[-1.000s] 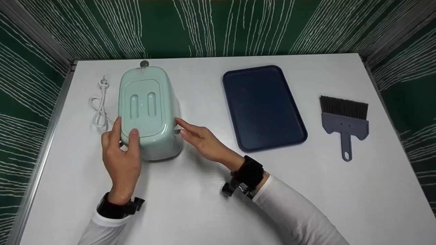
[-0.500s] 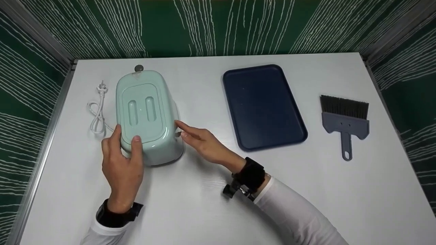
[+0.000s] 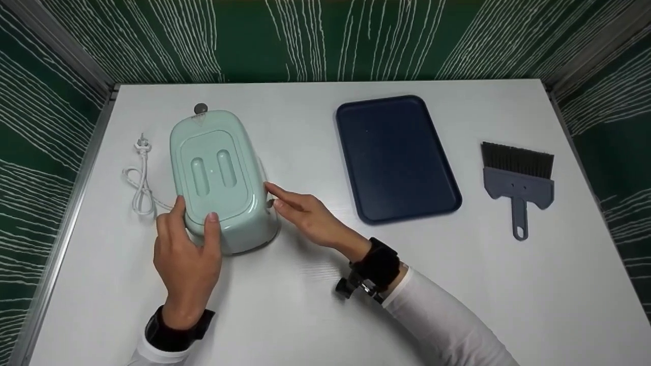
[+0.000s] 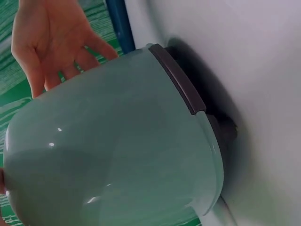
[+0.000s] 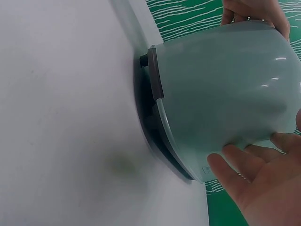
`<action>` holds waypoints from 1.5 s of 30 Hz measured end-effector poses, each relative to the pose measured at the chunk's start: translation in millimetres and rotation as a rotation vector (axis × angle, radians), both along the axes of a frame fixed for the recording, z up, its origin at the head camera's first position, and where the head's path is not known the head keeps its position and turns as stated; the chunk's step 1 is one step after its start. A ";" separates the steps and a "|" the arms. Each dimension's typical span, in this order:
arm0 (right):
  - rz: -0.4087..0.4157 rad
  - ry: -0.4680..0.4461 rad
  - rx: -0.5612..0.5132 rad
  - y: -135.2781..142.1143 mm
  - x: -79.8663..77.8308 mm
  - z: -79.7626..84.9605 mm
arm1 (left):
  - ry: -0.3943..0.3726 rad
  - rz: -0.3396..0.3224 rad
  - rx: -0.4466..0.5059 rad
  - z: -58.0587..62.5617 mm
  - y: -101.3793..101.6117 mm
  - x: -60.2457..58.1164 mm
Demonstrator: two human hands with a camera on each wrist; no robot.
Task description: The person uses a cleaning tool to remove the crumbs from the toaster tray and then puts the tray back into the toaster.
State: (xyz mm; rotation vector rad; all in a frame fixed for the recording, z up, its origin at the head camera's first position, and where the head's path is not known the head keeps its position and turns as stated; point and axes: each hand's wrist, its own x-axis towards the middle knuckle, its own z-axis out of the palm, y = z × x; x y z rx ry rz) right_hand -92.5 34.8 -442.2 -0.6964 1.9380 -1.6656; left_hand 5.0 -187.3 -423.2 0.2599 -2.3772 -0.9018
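Note:
A mint-green toaster (image 3: 213, 168) with two long dents in its lid stands at the left of the white table. My left hand (image 3: 188, 264) rests on its near left corner, thumb at the top edge and fingers along the left side. Against the right side lie the fairly straight fingers of my right hand (image 3: 313, 221), beside a small dark tab (image 3: 270, 203). Seen from the left wrist, the right palm (image 4: 54, 40) faces the toaster. A grey knob (image 3: 201, 108) sticks out at the toaster's far end.
A white power cord (image 3: 141, 183) with a plug lies left of the toaster. To the right is a navy tray (image 3: 399, 160), and beyond it a grey brush (image 3: 518, 183) with black bristles. Green walls border the table.
The toaster has slid towards me and turned slightly counterclockwise, its far end swinging left. Its cord has come along. My left hand has moved nearer to me; the right has shifted slightly.

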 end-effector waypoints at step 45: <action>0.022 -0.006 0.005 4.8 9.3 -0.2 | 0.044 0.040 -0.115 -4.6 13.2 36.1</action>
